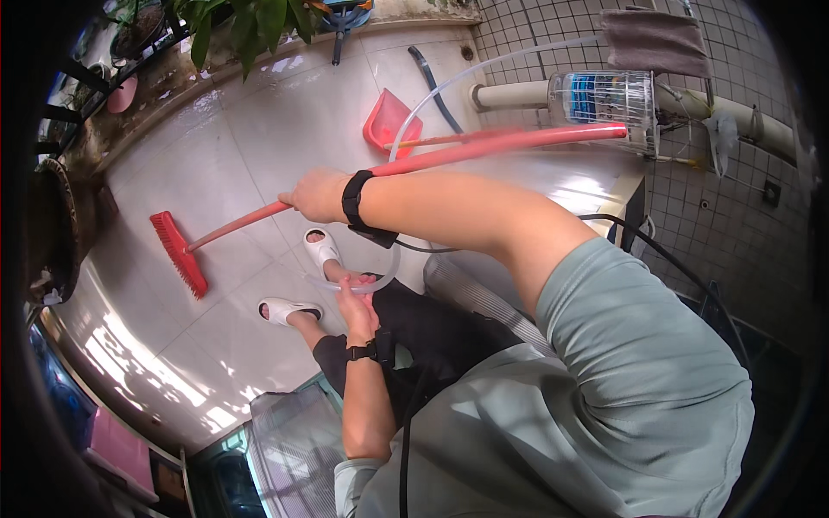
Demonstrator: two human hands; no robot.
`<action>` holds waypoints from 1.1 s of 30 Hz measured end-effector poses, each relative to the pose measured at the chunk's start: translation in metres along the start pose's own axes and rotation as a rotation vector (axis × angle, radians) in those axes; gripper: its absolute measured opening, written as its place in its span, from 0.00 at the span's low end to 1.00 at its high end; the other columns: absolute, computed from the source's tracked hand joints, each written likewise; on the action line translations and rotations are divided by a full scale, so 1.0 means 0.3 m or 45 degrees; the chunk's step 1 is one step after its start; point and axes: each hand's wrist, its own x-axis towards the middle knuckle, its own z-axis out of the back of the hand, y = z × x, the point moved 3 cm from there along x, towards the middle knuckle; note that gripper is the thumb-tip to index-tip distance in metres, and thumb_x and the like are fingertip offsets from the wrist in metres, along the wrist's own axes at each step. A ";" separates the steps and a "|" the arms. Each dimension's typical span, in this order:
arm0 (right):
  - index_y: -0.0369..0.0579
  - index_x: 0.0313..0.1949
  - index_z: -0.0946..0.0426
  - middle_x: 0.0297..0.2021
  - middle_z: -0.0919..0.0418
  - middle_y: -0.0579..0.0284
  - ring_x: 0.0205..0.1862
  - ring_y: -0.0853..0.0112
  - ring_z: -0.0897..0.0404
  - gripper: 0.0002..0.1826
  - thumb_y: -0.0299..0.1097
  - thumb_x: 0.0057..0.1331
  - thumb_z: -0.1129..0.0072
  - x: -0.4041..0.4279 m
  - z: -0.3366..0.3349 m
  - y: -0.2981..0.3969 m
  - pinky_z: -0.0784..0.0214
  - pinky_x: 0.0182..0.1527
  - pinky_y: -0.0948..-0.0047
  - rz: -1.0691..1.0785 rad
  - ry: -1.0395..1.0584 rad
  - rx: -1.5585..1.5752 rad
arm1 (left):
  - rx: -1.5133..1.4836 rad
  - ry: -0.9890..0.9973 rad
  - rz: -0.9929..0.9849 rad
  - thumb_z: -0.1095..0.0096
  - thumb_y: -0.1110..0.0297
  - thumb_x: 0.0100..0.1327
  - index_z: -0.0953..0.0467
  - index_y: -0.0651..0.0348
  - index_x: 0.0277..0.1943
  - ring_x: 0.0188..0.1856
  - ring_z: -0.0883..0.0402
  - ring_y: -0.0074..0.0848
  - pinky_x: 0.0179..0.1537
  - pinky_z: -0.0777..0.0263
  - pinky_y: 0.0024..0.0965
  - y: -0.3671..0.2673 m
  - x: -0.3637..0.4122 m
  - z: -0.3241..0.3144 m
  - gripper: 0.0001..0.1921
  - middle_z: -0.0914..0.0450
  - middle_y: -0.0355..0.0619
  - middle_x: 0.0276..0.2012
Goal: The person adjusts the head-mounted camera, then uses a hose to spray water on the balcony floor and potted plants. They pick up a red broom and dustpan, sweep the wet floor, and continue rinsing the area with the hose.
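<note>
My right hand (317, 195) is closed around the red handle of a push broom (239, 223). The broom's red bristle head (180, 254) rests on the tiled floor to the left, while the handle's other end slants up past my forearm. Lower down, my left hand (358, 305) grips a clear plastic hose (392, 272) near its end, which points towards the floor. The hose loops behind my right wrist and runs to the upper right. Pale floor tiles (239, 155) around my white slippers (320, 249) look shiny and wet in places.
A red dustpan (392, 120) lies beyond the broom handle, near a dark length of pipe (435, 87). A wire cage (602, 110) is by the tiled wall, with a grey towel (654, 42) above. Leafy plants (259, 26) overhang the ledge. A plant pot (55, 226) stands left.
</note>
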 end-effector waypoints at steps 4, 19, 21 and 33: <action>0.57 0.64 0.29 0.37 0.15 0.49 0.40 0.52 0.15 0.19 0.41 0.76 0.54 -0.158 0.053 -0.201 0.24 0.41 0.53 -0.194 -0.004 0.026 | -0.028 -0.090 -0.043 0.51 0.57 0.78 0.39 0.62 0.61 0.44 0.18 0.41 0.54 0.24 0.42 -0.031 -0.029 0.046 0.20 0.22 0.53 0.42; 0.52 0.68 0.30 0.37 0.19 0.32 0.40 0.40 0.19 0.24 0.34 0.73 0.49 -0.793 0.391 -0.423 0.28 0.46 0.47 -0.379 -0.214 -0.130 | -0.115 -0.064 -0.015 0.50 0.55 0.76 0.41 0.63 0.65 0.41 0.17 0.38 0.49 0.22 0.40 -0.071 0.017 0.073 0.25 0.22 0.52 0.42; 0.52 0.69 0.31 0.36 0.20 0.31 0.39 0.40 0.19 0.25 0.33 0.72 0.48 -0.724 0.416 -0.232 0.29 0.45 0.47 -0.245 -0.213 -0.075 | -0.109 -0.064 -0.007 0.50 0.55 0.77 0.41 0.63 0.65 0.41 0.17 0.38 0.49 0.21 0.40 -0.096 0.010 0.096 0.24 0.22 0.52 0.41; 0.54 0.68 0.32 0.32 0.18 0.39 0.36 0.45 0.17 0.23 0.34 0.74 0.52 0.347 0.254 1.113 0.26 0.39 0.49 0.481 -0.237 -0.120 | -0.313 0.101 -0.027 0.52 0.56 0.78 0.38 0.64 0.57 0.34 0.18 0.35 0.39 0.21 0.38 -0.206 -0.050 0.322 0.19 0.23 0.51 0.35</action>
